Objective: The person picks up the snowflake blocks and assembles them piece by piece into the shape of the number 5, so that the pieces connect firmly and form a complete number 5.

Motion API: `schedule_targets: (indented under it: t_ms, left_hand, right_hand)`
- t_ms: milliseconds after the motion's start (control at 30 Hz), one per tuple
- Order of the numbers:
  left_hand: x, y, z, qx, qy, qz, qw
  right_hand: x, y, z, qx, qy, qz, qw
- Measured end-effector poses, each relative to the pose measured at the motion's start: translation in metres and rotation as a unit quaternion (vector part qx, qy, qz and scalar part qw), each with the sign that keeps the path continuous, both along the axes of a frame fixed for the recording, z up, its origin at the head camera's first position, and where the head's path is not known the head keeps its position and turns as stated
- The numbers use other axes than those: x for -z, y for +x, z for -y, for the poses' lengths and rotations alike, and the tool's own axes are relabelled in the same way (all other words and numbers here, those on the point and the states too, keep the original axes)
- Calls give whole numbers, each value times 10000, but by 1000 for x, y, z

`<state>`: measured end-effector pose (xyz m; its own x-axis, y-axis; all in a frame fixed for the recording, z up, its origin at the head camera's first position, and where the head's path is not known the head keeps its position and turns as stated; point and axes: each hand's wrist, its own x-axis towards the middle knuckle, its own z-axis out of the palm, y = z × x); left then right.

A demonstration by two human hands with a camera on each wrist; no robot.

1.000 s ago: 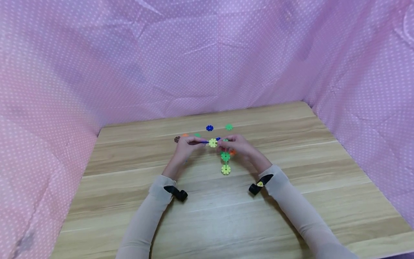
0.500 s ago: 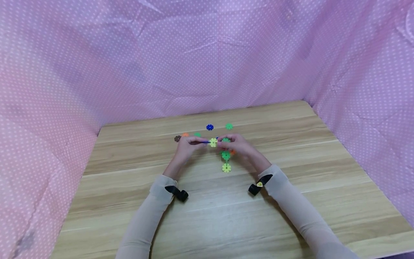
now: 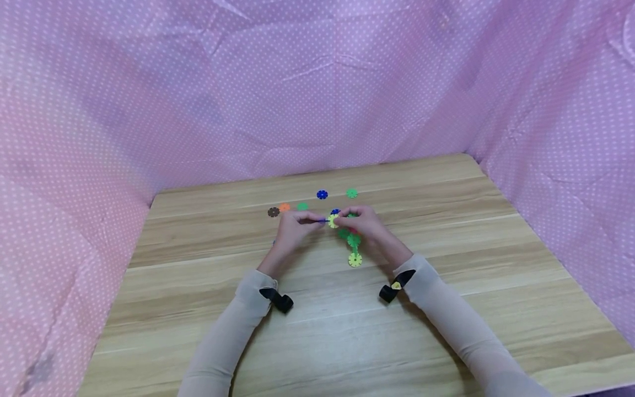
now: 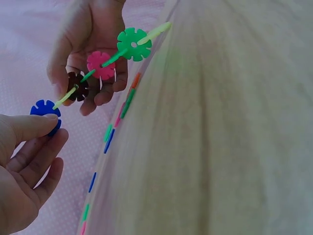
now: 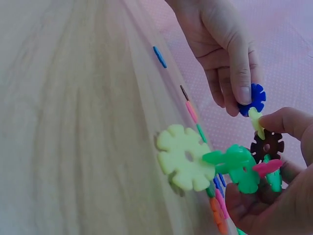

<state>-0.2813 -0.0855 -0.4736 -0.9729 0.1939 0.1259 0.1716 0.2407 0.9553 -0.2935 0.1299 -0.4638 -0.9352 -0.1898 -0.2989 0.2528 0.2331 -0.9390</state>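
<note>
head looks down; wrist views closely share chain (image 4: 98,71)

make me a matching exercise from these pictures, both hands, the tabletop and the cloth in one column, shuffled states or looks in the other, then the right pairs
Column one
1. left hand
2. tabletop
3. right hand
4. cloth

Column two
A. pink with white dots
B. holds the yellow disc next to the blue one
C. wood-grained
D. pinches the blue disc

Right pairs
1-D
2-C
3-B
4-A
</note>
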Motion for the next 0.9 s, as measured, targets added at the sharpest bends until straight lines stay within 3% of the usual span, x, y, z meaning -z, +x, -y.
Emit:
schedule_targets:
  t_ms: [400, 733, 900]
  left_hand:
    - [2, 3, -5, 10, -132, -352, 9993]
    - [-5, 3, 2, 517, -569, -468, 9959]
    - [-7, 3, 3, 557, -739, -561, 9941]
  right_hand:
    - [-2, 2, 1, -201, 133, -84, 9997]
    - [-6, 5, -1, -512, -127, -21, 9986]
    - [-8, 5, -2, -541, -319, -17, 9980]
